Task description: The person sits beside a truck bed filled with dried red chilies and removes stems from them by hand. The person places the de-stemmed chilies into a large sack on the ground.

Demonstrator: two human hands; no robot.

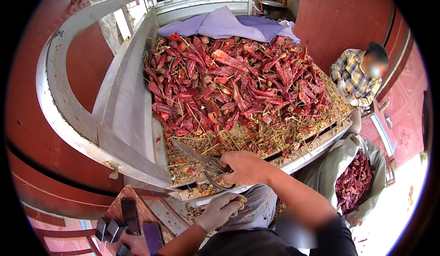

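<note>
My bare right hand [245, 168] grips the dark handles of a pair of metal scissors [202, 159], whose blades point up and left over the near edge of a truck bed. Below it, my left hand [220, 210] wears a pale dusty glove, its fingers curled beside my grey trouser leg; whether it holds something small cannot be told. Beyond the scissors lies a large heap of dried red chili peppers [233, 84]. Cut stems and yellow seeds [237, 139] are strewn along its near side. Purple cloth [223, 25] covers the heap's far edge.
The truck bed's metal side wall [127, 91] and curved rail rise at left. A small red table [158, 201] bears phones and dark boxes at lower left. An open woven sack [374, 152] of red chilies stands at right. A person [357, 70] in a checked shirt sits beyond it.
</note>
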